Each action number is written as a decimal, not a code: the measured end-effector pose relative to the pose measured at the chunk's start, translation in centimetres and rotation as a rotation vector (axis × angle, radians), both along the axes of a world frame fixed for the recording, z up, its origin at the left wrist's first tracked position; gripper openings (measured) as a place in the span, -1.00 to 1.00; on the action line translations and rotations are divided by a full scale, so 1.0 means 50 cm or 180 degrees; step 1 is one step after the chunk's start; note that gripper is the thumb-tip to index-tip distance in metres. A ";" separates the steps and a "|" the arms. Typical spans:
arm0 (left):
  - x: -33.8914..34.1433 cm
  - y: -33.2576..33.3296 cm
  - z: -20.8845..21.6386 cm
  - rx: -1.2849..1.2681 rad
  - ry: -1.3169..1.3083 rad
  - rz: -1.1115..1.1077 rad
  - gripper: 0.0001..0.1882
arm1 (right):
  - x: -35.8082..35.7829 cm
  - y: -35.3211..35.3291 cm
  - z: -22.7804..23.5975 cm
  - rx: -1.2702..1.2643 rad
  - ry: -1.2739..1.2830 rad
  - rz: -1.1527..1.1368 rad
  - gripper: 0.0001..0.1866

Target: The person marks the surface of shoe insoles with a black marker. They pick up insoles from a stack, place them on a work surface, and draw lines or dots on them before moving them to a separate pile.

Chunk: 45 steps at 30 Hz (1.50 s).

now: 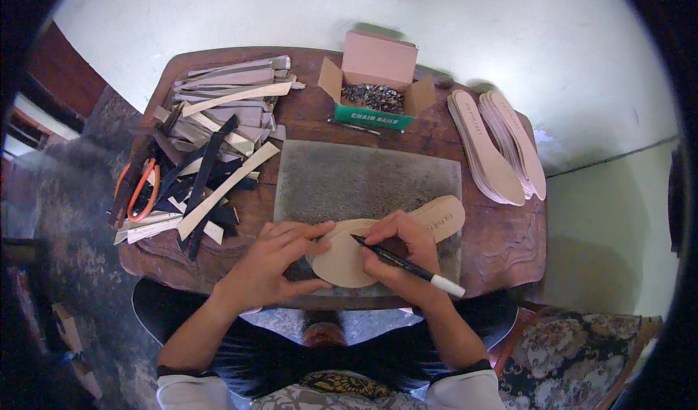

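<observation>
A small stack of beige shoe insoles (336, 261) lies slantwise on a dark grey slab (327, 173), its narrow heel end pointing to the upper right. My left hand (276, 261) grips the wide front end from the left, fingers at the upper edge and thumb at the lower. In my right hand (403, 246) is a black marker pen (416, 267) with a white rear end. Its dark tip is at the surface of the top insole, near the upper middle of the front part. My right hand covers the middle of the insoles.
Behind the slab stands an open green box (372, 117) of small nails. Two piles of insoles (483, 152) lie at the right of the wooden table (502, 253). Scrap strips (225, 112) and an orange-handled tool (154, 192) crowd the left. A patterned chair (574, 359) is at lower right.
</observation>
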<state>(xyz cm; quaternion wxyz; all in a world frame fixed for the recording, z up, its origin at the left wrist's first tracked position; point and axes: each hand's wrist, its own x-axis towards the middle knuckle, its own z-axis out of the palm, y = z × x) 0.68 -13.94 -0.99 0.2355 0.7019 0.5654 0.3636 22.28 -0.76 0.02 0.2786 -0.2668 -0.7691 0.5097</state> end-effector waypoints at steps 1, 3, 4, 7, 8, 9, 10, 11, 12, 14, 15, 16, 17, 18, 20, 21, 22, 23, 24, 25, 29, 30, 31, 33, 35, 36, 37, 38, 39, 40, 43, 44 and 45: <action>-0.001 0.001 -0.001 -0.0010 -0.0016 -0.0017 -0.42 | 0.001 -0.003 -0.002 0.0016 -0.0138 -0.0106 -0.76; -0.002 0.002 -0.001 -0.0029 -0.0032 -0.0027 -0.42 | 0.000 -0.001 0.000 0.0233 -0.0169 -0.0105 -0.76; -0.001 0.002 0.002 -0.0036 -0.0027 -0.0018 -0.43 | -0.001 -0.001 0.000 0.0343 -0.0179 -0.0103 -0.75; -0.001 0.003 0.005 -0.0050 -0.0036 -0.0010 -0.42 | -0.004 -0.004 0.001 0.0170 -0.0062 -0.0169 -0.76; -0.001 0.004 0.005 -0.0050 -0.0044 -0.0011 -0.42 | -0.005 -0.004 0.005 0.0276 -0.0096 -0.0159 -0.77; -0.002 0.004 0.004 -0.0050 -0.0089 -0.0027 -0.42 | -0.006 -0.003 0.010 0.0383 -0.0130 -0.0149 -0.78; -0.003 0.004 0.003 -0.0047 -0.0129 -0.0037 -0.42 | -0.008 -0.002 0.012 0.0491 -0.0159 -0.0132 -0.78; -0.005 0.003 0.003 -0.0044 -0.0170 -0.0045 -0.42 | -0.008 -0.002 0.009 0.0513 -0.0125 -0.0115 -0.78; -0.007 0.002 0.002 -0.0048 -0.0185 -0.0048 -0.42 | -0.008 -0.003 0.002 0.0535 -0.0091 -0.0096 -0.77; -0.007 0.005 0.002 -0.0066 -0.0206 -0.0082 -0.43 | -0.006 -0.002 -0.002 0.0561 -0.0057 -0.0095 -0.77; -0.006 0.007 0.002 -0.0070 -0.0178 -0.0072 -0.41 | -0.005 -0.002 -0.001 0.0569 -0.0060 -0.0096 -0.77; -0.006 0.006 0.002 -0.0072 -0.0155 -0.0050 -0.39 | -0.007 -0.003 0.001 0.0579 -0.0066 -0.0085 -0.78; -0.007 0.005 0.002 -0.0073 -0.0132 -0.0030 -0.37 | -0.008 -0.004 0.003 0.0544 -0.0077 -0.0078 -0.78; -0.007 0.005 0.003 -0.0066 -0.0157 -0.0042 -0.39 | -0.008 -0.004 0.005 0.0508 -0.0089 -0.0071 -0.79; -0.007 0.005 0.003 -0.0052 -0.0205 -0.0069 -0.43 | -0.009 -0.006 0.006 0.0461 -0.0103 -0.0060 -0.79; -0.007 0.005 0.003 -0.0051 -0.0200 -0.0063 -0.43 | -0.009 -0.006 0.006 0.0450 -0.0107 -0.0057 -0.79; -0.006 0.004 0.002 -0.0050 -0.0197 -0.0055 -0.43 | -0.009 -0.007 0.005 0.0438 -0.0113 -0.0052 -0.79; -0.005 0.003 0.000 -0.0050 -0.0193 -0.0047 -0.42 | -0.009 -0.007 0.004 0.0450 -0.0112 -0.0051 -0.79; -0.005 0.002 -0.001 -0.0045 -0.0186 -0.0042 -0.42 | -0.008 -0.006 0.001 0.0461 -0.0110 -0.0051 -0.79; -0.006 0.002 -0.001 -0.0040 -0.0179 -0.0037 -0.42 | -0.009 -0.006 0.001 0.0474 -0.0110 -0.0050 -0.78; -0.005 0.003 -0.002 -0.0010 -0.0191 -0.0031 -0.42 | -0.010 -0.005 0.003 0.0531 -0.0138 -0.0031 -0.79; -0.006 0.004 -0.001 -0.0022 -0.0173 -0.0036 -0.42 | -0.010 -0.005 0.004 0.0529 -0.0153 -0.0030 -0.79; -0.005 0.003 0.001 -0.0041 -0.0155 -0.0037 -0.42 | -0.009 -0.006 0.004 0.0521 -0.0168 -0.0025 -0.79; -0.005 0.002 0.002 -0.0054 -0.0146 -0.0034 -0.43 | -0.010 -0.006 0.003 0.0454 -0.0168 -0.0019 -0.79; -0.005 0.002 0.001 -0.0043 -0.0161 -0.0008 -0.43 | -0.011 -0.006 0.002 0.0429 -0.0190 -0.0012 -0.79; -0.005 0.000 0.000 -0.0046 -0.0159 0.0003 -0.44 | -0.012 -0.006 0.003 0.0438 -0.0211 -0.0015 -0.80; -0.004 0.001 -0.001 -0.0041 -0.0159 0.0002 -0.44 | -0.012 -0.006 0.006 0.0454 -0.0235 -0.0031 -0.80; -0.004 0.002 0.000 -0.0037 -0.0158 0.0000 -0.44 | -0.013 -0.006 0.008 0.0454 -0.0212 -0.0042 -0.81; -0.004 0.003 0.000 -0.0035 -0.0166 -0.0005 -0.44 | -0.014 -0.006 0.010 0.0454 -0.0189 -0.0053 -0.81; -0.004 0.003 0.001 -0.0038 -0.0169 -0.0006 -0.44 | -0.015 -0.006 0.011 0.0450 -0.0160 -0.0060 -0.81; -0.004 0.002 0.000 -0.0049 -0.0156 -0.0009 -0.44 | -0.016 -0.006 0.013 0.0469 -0.0180 -0.0055 -0.81; -0.004 0.003 0.000 -0.0051 -0.0149 -0.0014 -0.44 | -0.015 -0.006 0.013 0.0474 -0.0194 -0.0060 -0.81; -0.004 0.004 -0.001 -0.0052 -0.0160 -0.0019 -0.44 | -0.014 -0.005 0.013 0.0479 -0.0209 -0.0065 -0.81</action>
